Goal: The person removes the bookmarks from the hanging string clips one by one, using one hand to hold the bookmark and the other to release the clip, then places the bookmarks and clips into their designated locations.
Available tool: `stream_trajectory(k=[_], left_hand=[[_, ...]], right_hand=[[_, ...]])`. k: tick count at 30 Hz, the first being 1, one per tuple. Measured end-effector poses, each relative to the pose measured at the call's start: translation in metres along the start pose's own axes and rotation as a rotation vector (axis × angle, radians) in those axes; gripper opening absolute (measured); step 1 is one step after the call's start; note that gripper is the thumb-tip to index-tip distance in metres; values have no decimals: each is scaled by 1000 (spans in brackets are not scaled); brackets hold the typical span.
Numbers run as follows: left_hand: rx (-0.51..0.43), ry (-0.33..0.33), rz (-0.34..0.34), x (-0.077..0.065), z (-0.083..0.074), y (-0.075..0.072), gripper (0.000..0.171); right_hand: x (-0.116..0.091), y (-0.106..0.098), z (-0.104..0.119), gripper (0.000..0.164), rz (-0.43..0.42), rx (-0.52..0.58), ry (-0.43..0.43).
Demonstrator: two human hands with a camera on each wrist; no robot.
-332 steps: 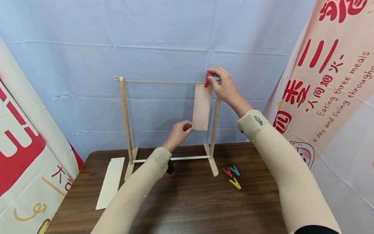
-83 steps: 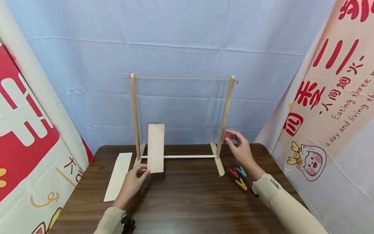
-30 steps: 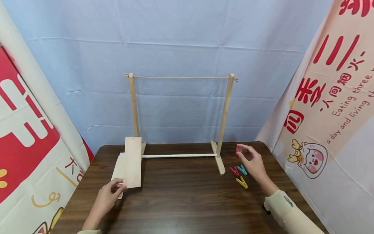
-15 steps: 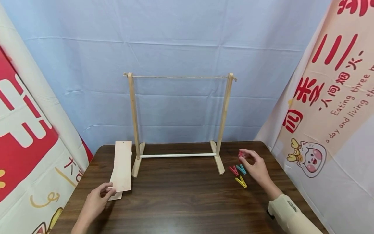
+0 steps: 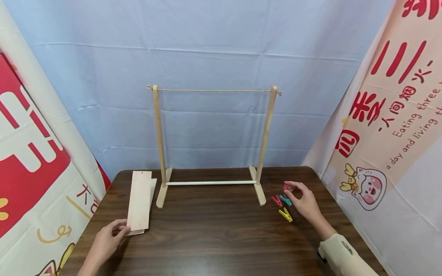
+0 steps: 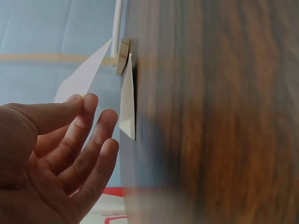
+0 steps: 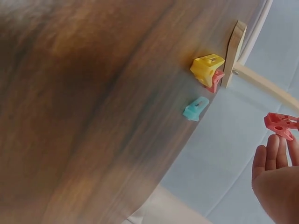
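Low over the left side of the table, my left hand (image 5: 106, 239) pinches a thin wooden board (image 5: 139, 201) by its near left corner. The board has a small hole near its far end. A second thin board (image 6: 128, 105) lies flat on the table under it, mostly covered in the head view; the left wrist view shows a gap between the two. My right hand (image 5: 305, 202) pinches a red clothespin (image 7: 279, 124) above the table. Close by lie another red clothespin (image 5: 276, 201), a blue clothespin (image 5: 285, 199) and a yellow clothespin (image 5: 285, 215).
A wooden stand (image 5: 159, 134) with two uprights rises at the table's back. A rope (image 5: 214, 91) runs between its tops, and a white rod (image 5: 210, 183) joins the feet. Behind hangs a pale blue cloth (image 5: 214, 46); a printed banner (image 5: 390, 126) stands at the right.
From the rope, where the board and red clothespin were held up, my left hand has carried the board down left over the other one. My right hand has lowered the clothespin beside the others.
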State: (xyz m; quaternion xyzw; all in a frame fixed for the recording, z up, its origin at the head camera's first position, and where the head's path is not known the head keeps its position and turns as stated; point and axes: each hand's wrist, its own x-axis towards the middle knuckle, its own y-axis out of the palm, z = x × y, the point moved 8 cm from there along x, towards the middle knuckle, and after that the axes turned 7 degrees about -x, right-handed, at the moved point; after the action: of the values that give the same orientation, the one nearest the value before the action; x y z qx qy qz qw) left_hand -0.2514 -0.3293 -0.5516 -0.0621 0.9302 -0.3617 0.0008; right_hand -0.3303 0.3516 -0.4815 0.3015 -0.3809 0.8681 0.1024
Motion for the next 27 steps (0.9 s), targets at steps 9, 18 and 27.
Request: stream_trajectory(k=[9, 18, 27], left_hand=[[24, -12, 21, -2, 8, -6, 35], [27, -39, 59, -4, 15, -5, 34], [32, -43, 84, -6, 18, -4, 36]], right_hand=[[-7, 1, -8, 30, 33, -27, 47], [-14, 5, -15, 28, 113, -131, 123], [-17, 7, -20, 27, 169, -174, 142]])
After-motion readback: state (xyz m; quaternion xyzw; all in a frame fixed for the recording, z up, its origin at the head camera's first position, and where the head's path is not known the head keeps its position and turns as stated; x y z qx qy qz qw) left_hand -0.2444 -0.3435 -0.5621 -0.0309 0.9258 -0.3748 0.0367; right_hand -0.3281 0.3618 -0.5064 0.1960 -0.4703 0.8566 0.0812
